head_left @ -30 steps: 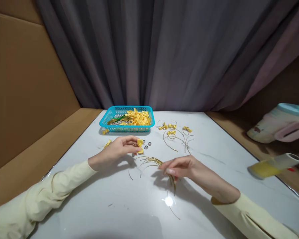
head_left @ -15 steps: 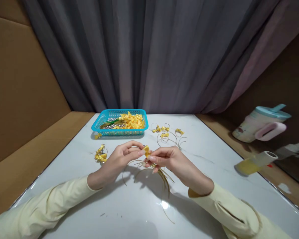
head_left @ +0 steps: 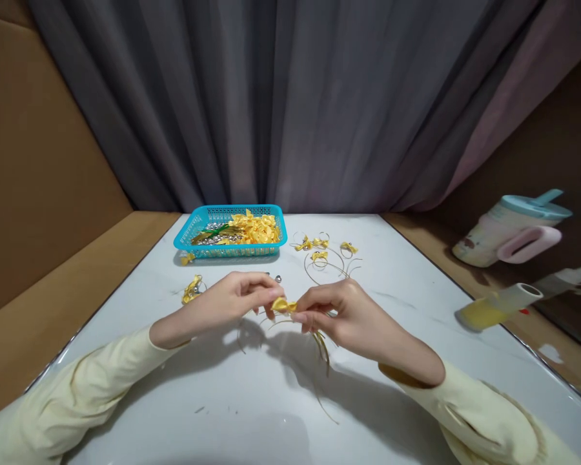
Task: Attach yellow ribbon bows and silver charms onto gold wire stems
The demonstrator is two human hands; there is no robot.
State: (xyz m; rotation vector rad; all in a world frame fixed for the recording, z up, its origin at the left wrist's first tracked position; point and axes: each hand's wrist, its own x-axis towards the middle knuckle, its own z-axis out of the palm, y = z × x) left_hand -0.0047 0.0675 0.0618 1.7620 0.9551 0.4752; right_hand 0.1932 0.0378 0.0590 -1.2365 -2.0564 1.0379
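A small yellow ribbon bow (head_left: 284, 305) is pinched between my two hands, its loops spread sideways. My left hand (head_left: 242, 296) grips the bow's left end with thumb and fingertips. From the other side, the thumb and forefinger of my right hand (head_left: 341, 313) close on its right end. Thin gold wires (head_left: 323, 355) lie on the table below, partly hidden by my right hand. Just beyond the fingers lies a small silver bell (head_left: 277, 279). Left of my left hand sits a pile of yellow bows with bells (head_left: 192, 290).
A blue basket (head_left: 230, 250) at the back holds yellow bows, silver bells and gold wires. Several bows on wire rings (head_left: 319, 257) lie at the back right. A lidded cup (head_left: 489, 236), a roll of yellow tape or tube (head_left: 494, 310) and a clear bottle stand at the right.
The bow has turned from upright to lying sideways, and both hands have shifted their grip on it. A silver bell now shows beyond the fingers. The view has tilted slightly.
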